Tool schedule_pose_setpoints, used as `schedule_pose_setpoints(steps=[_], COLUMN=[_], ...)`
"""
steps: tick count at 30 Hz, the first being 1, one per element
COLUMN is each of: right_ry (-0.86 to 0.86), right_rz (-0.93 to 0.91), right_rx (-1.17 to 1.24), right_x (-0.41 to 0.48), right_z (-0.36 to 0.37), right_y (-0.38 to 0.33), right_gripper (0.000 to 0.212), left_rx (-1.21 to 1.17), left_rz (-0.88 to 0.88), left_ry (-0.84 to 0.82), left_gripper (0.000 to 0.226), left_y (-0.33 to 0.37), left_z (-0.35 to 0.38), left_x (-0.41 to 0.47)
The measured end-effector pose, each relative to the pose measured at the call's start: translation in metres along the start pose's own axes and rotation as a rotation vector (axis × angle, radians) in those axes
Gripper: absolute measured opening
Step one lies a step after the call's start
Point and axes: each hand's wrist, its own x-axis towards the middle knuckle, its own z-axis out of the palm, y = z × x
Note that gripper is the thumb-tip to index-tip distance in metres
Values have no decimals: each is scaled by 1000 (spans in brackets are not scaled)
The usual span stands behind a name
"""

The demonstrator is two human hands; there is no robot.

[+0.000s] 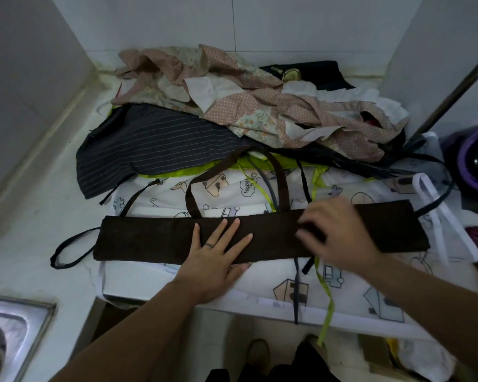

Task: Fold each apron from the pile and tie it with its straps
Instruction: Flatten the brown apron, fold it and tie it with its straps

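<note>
A dark brown apron, folded into a long narrow band, lies across the counter on top of a white cartoon-print apron. My left hand presses flat on the middle of the band with straight fingers. My right hand rests on the band to the right, its fingers curled at the fabric; the hand is blurred. A brown neck loop runs up from the band. A dark strap loop sticks out at the band's left end.
The pile behind holds a dark striped apron, a pink dotted floral apron and a black one. A steel sink is at the lower left. A purple helmet sits at the right. Tiled walls enclose the counter.
</note>
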Motion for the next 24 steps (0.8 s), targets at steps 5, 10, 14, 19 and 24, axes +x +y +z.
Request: schedule_pose_setpoints(steps=[5,10,14,19,24], right_ry=[-381,-305,-291,-639,-923], right_rz=[-136,-82,6,250,346], right_rx=[8,-88,19,118,129], right_x=[-5,3,-3,16,42], right_z=[25,30,28,1,-12], right_y=[-39,-36,-33,-27,-17], right_gripper=[39,43,34,27,31], left_rx=[-64,-225,-218,-206,-313], left_rz=[18,51,50,-117,-269], left_ry=[54,232,412,410,138], left_gripper=[76,58,49,36,21], left_y=[-4,-17,-52,-96,-122], left_z=[5,4,17,20,-13], left_x=[1,-1,-24,-54,-54])
